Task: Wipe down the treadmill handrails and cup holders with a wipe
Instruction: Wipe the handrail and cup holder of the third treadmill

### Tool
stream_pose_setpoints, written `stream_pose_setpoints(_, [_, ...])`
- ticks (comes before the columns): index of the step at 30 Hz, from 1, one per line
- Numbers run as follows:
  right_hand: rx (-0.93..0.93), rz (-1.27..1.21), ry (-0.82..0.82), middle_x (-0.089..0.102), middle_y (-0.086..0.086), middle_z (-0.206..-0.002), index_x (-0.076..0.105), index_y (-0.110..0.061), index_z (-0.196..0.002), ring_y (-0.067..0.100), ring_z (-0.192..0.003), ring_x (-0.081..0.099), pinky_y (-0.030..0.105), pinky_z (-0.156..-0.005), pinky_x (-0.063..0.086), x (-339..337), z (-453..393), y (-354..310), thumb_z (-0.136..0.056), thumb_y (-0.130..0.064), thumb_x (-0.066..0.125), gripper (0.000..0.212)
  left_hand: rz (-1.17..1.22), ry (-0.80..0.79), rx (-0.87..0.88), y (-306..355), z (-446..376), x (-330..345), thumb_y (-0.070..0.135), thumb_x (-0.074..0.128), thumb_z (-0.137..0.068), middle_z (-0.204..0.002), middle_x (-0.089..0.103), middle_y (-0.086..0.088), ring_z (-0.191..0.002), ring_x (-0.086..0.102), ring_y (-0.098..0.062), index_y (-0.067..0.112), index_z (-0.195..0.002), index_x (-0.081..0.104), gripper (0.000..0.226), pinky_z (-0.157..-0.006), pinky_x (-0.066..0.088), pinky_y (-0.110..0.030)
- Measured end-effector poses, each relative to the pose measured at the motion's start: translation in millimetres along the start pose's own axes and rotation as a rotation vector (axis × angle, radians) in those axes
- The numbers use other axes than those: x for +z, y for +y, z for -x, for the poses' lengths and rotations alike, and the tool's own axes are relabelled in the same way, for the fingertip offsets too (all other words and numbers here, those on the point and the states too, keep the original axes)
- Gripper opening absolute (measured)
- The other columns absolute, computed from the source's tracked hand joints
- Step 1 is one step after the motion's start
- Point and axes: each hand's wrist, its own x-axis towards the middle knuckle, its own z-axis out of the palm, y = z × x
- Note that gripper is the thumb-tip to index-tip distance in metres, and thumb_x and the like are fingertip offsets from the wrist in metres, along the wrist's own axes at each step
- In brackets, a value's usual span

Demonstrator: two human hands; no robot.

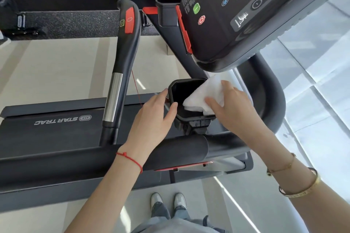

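The big black treadmill (56, 128) fills the view. Its near cup holder (175, 89) sits at about 5 o'clock from the middle. The left hand (151, 119) curls round its rim. The right hand (234, 108) pinches the white wipe (206, 94) with bent fingers, pushing it into the cup holder

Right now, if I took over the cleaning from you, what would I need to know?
Left hand: fingers curled on the left rim of the near black plastic cup holder, steadying it.
Right hand: pressing the folded white wipe over the holder's right rim and down inside.
Under way: this near holder.
Cannot tell if already wiped: the far black cup holder, the long black handrail with the silver grip, and the thick black side rail below your hands.
Left: finish this holder, then do whatever is still unwiped.
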Motion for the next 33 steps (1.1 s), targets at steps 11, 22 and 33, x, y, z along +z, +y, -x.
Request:
stream_pose_setpoints(11, [0.078, -0.272, -0.173, 0.049, 0.003, -0.100, 0.034, -0.007, -0.110, 0.016, -0.079, 0.046, 0.025, -0.055, 0.027, 5, -16, 8, -0.096, -0.032, 0.054, 0.034, 0.014, 0.011, 0.012, 3, -1, 0, 0.042, 0.042, -0.101, -0.131, 0.057, 0.003, -0.105, 0.060, -0.017, 0.022, -0.149, 0.037, 0.052, -0.090, 0.050, -0.030])
stream_pose_setpoints(22, [-0.258, -0.216, -0.059, 0.038, 0.008, -0.144, 0.031, -0.012, -0.144, 0.025, -0.111, 0.050, 0.017, -0.077, 0.031, 6, -11, 11, -0.097, -0.021, 0.054, 0.054, 0.047, 0.015, 0.007, 4, -2, 0, 0.039, 0.044, -0.098, -0.115, 0.060, 0.008, -0.102, 0.058, -0.012, 0.028, -0.143, 0.044, 0.047, -0.089, 0.050, -0.034])
stream_pose_setpoints(33, [-0.811, 0.023, -0.353, 0.046, 0.007, -0.138, 0.041, -0.012, -0.143, 0.026, -0.128, 0.044, 0.039, -0.106, 0.037, 8, -77, -36, -0.092, -0.011, 0.059, 0.053, -0.001, 0.031, -0.026, 4, -1, 0, 0.042, 0.044, -0.098, -0.112, 0.059, 0.008, -0.100, 0.057, -0.012, 0.022, -0.139, 0.047, 0.046, -0.080, 0.048, -0.029])
